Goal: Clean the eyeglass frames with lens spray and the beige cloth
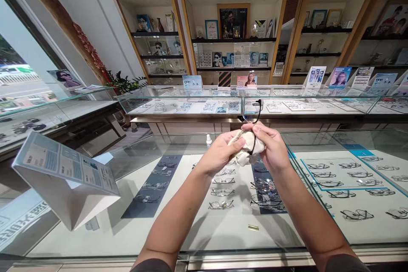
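Note:
A pair of dark-framed eyeglasses (252, 111) is held up over the glass counter, one lens standing upright above my fingers. A cream cloth (245, 159) is bunched around the lower part of the frame and hides the other lens. My left hand (222, 149) pinches the cloth with its thumb on the near side. On the other side, my right hand (270, 143) grips the eyeglasses near the middle of the frame, its fingers closed and touching the cloth. Behind my left hand stands a small white bottle (208, 141).
Rows of eyeglasses (222, 192) lie inside the glass display counter (127, 238) below my arms. A folded white sign (66, 174) stands at the left. Farther back is a second glass display case (197, 106), with wooden-framed wall shelves (234, 40) behind it.

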Motion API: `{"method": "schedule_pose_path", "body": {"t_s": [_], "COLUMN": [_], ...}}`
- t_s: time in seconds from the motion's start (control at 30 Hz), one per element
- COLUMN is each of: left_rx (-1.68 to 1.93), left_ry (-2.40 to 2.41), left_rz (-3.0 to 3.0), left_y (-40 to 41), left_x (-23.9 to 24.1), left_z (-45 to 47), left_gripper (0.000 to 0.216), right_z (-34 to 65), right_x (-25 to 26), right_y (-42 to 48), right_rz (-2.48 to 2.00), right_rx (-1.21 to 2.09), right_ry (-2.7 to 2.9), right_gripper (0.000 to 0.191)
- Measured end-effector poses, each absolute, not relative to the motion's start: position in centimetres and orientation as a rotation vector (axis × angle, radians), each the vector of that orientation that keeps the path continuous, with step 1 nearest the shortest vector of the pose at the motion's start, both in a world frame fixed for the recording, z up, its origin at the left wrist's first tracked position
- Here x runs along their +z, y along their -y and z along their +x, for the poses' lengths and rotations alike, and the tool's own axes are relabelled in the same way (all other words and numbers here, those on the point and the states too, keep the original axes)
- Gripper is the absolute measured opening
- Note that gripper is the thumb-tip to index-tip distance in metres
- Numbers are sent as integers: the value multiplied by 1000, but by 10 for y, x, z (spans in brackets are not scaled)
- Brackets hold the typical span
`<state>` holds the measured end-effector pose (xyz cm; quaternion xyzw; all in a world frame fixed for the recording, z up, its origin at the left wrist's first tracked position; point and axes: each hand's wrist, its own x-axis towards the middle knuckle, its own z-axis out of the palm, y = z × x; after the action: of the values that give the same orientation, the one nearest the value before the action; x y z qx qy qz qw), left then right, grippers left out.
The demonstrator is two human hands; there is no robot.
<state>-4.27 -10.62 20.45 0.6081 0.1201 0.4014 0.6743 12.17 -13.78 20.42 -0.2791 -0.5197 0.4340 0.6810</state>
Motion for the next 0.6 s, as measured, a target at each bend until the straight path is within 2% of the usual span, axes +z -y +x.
{"method": "schedule_pose_path", "body": {"t_s": [0.17,0.6], "left_rx": [969,1225], "left_ry": [-333,-402], "left_rz": [1370,1348], "left_y": [107,112], "left_x": [202,192], "left_z": [-38,-17], "left_gripper": [50,51], "right_z": [117,106], "right_x": [203,194], "right_y": [135,139], "right_rz": [-599,-639], "right_rx": [998,794], "right_ry": [1117,1164], "right_gripper": [21,19]}}
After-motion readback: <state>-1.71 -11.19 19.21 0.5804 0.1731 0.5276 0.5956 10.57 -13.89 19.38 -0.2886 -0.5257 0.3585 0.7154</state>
